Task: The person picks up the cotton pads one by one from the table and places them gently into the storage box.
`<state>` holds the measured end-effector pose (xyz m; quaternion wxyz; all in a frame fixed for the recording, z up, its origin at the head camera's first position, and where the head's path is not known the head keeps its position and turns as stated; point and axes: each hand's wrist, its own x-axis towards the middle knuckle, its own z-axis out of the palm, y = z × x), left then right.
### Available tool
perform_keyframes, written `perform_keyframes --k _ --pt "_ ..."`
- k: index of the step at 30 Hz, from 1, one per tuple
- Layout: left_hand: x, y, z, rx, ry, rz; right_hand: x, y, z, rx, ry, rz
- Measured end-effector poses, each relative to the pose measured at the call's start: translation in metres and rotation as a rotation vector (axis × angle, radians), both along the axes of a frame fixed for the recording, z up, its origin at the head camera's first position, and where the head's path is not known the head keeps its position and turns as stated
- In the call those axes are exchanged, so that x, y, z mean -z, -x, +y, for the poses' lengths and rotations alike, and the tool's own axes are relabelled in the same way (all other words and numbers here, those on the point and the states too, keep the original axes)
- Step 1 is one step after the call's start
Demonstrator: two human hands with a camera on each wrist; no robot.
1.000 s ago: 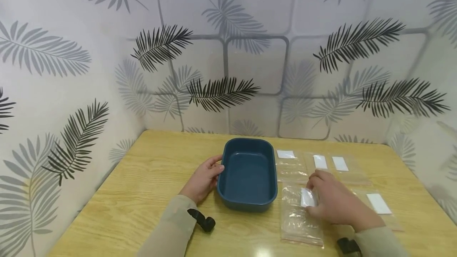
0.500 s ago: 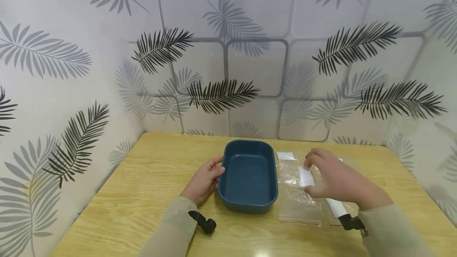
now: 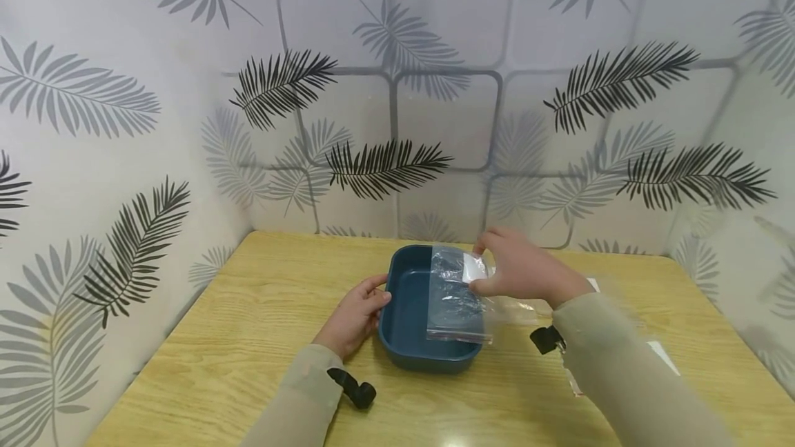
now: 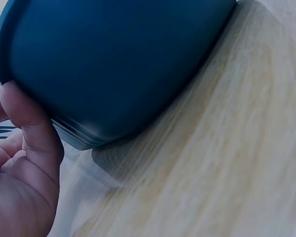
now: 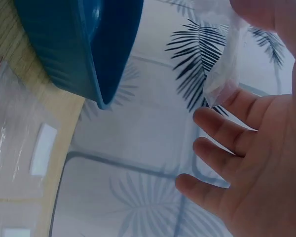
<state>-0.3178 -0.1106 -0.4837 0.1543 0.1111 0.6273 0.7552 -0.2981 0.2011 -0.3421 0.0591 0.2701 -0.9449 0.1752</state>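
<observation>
A dark blue plastic bin (image 3: 404, 309) stands on the wooden table. At its left wall, my left hand (image 3: 355, 312) grips the rim, thumb on the edge; in the left wrist view the thumb (image 4: 27, 111) lies against the blue side. Over the bin's right half hangs a clear zip bag (image 3: 450, 295) with a white label (image 3: 474, 267). My right hand (image 3: 528, 269) pinches that bag near its label between thumb and index finger. In the right wrist view the bag (image 5: 224, 74) is bunched at the fingertips, while the other fingers extend loosely.
More clear bags lie right of the bin, partly hidden by the right arm; one bag (image 3: 517, 310) is near the bin, and a white label (image 3: 663, 356) shows further right. A leaf-patterned wall covering (image 3: 435, 123) rises behind the table (image 3: 279, 281).
My right hand has lifted a clear bag from the table's right side and carried it left and up, over the bin. My left hand and the bin have stayed in place.
</observation>
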Motion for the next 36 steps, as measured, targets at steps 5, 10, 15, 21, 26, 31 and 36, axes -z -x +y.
perform_keyframes --k 5,10,15,21,26,31,36 --pt "0.000 0.000 -0.001 0.001 -0.003 0.001 0.007 0.018 -0.016 0.002 -0.049 0.000" --pt "-0.001 -0.001 -0.001 -0.008 0.003 0.005 0.017 0.029 -0.028 0.003 -0.078 -0.006" --pt "0.000 -0.001 0.000 -0.013 -0.005 -0.007 0.024 0.033 -0.034 0.012 -0.095 -0.038" --pt "0.002 0.000 0.000 -0.011 -0.010 -0.004 0.029 0.035 -0.036 0.035 -0.110 -0.046" --pt "0.003 0.002 -0.001 -0.006 -0.008 0.002 0.033 0.036 -0.036 0.058 -0.126 -0.079" --pt "0.004 0.003 0.000 0.001 -0.004 0.010 0.037 0.038 -0.031 0.079 -0.114 -0.115" --pt "0.004 0.003 0.000 -0.002 -0.001 0.009 0.043 0.040 -0.019 0.080 -0.084 -0.134"
